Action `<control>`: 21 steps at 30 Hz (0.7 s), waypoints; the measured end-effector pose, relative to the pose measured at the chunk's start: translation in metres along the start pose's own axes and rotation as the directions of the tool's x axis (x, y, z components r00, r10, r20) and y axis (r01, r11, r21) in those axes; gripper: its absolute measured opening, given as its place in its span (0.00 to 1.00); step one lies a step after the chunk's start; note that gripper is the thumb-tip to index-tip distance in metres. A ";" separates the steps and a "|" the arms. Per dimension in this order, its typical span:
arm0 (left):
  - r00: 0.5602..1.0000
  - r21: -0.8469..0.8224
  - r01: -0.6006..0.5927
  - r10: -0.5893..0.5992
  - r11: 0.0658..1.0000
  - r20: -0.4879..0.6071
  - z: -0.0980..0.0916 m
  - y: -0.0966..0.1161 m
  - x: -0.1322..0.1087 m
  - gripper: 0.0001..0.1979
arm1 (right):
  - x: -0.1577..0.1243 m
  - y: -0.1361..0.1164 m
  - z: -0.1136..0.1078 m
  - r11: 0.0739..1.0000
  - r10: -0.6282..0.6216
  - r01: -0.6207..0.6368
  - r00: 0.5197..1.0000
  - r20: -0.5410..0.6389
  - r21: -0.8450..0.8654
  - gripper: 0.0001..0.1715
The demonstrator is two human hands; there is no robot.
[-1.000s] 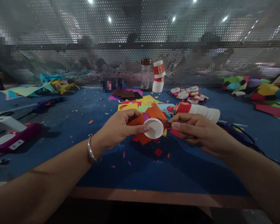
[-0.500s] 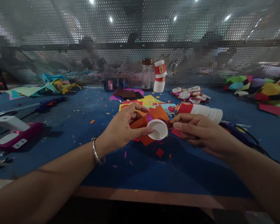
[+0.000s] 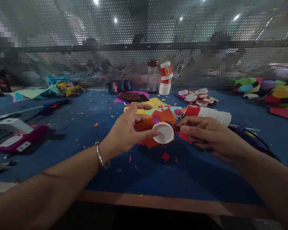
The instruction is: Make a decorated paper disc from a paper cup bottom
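In the middle of the head view, my left hand (image 3: 126, 129) has its thumb against the rim of a white round paper cup base (image 3: 163, 133). Its index finger is stretched out above, and other fingers curl behind. Orange paper (image 3: 146, 124) and a small purple piece (image 3: 156, 119) show around the top of the base, apparently joined to it. To the right, my right hand (image 3: 204, 134) is closed in a pinch at the base's right side. Something small and dark, partly hidden, sticks out of its fingertips towards the orange paper.
Colored paper sheets (image 3: 156, 103) lie behind my hands. A stack of paper cups (image 3: 206, 114) lies on its side at right; more cups (image 3: 166, 71) stand by a glass bottle (image 3: 152, 76). Cut cup rings (image 3: 191, 96), a purple power strip (image 3: 21, 140) and scraps surround them.
The whole view has shifted slightly, so everything appears a little further right. Both hands keep nearly the same hold around the cup base.
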State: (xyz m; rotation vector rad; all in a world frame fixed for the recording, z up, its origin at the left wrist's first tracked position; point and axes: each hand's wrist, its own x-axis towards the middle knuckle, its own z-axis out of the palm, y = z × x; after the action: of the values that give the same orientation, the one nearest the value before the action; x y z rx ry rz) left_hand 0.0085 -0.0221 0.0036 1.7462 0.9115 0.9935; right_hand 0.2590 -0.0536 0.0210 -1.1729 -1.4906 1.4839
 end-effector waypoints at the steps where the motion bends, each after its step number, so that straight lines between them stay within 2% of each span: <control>1: 1.000 -0.014 0.018 -0.018 1.000 0.006 0.000 0.000 0.000 0.36 | 0.000 0.000 0.000 1.000 -0.005 0.005 1.000 -0.003 0.000 0.29; 13: 0.973 -0.288 0.215 -0.179 0.933 0.145 -0.001 -0.001 0.003 0.30 | -0.001 0.001 0.000 0.999 0.012 -0.011 1.000 -0.020 0.030 0.31; 17: 0.985 -0.247 0.170 -0.155 0.954 0.080 -0.002 -0.003 0.003 0.29 | -0.001 -0.001 0.001 0.999 0.029 -0.027 0.999 -0.038 0.047 0.33; 21: 0.997 -0.109 0.077 -0.077 0.991 0.002 -0.004 -0.006 0.005 0.26 | -0.001 -0.001 0.000 0.997 0.030 -0.026 0.998 -0.052 0.075 0.33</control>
State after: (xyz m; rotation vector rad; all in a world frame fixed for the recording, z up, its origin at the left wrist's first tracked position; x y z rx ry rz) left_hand 0.0063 -0.0150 0.0005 1.6079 0.9023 0.9765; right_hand 0.2590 -0.0545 0.0222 -1.1840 -1.3778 1.5024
